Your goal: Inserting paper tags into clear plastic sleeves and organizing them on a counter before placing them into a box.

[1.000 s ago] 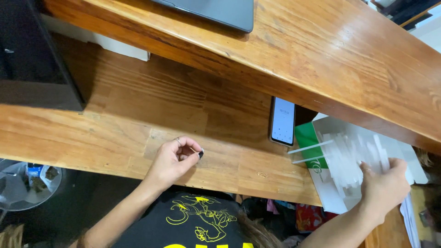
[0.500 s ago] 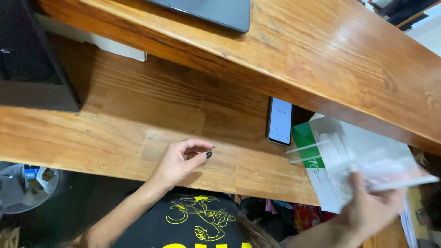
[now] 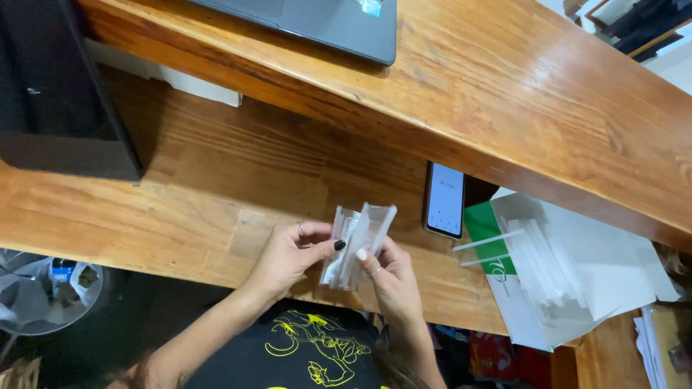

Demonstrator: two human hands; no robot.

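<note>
Both your hands grip a clear plastic packet [image 3: 358, 245] above the near edge of the wooden surface [image 3: 180, 187]: your left hand [image 3: 288, 256] pinches its left side, your right hand [image 3: 389, 277] holds it from below. A phone [image 3: 445, 199] lies just right, beside a white bag [image 3: 577, 266] with white sticks [image 3: 544, 256].

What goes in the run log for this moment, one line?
left hand: holds clear packets | right hand: same packets | phone: flat on desk, right of hands

The right hand [image 3: 389, 277] has carried clear packets [image 3: 357, 245] over to the left hand [image 3: 288, 256].
</note>
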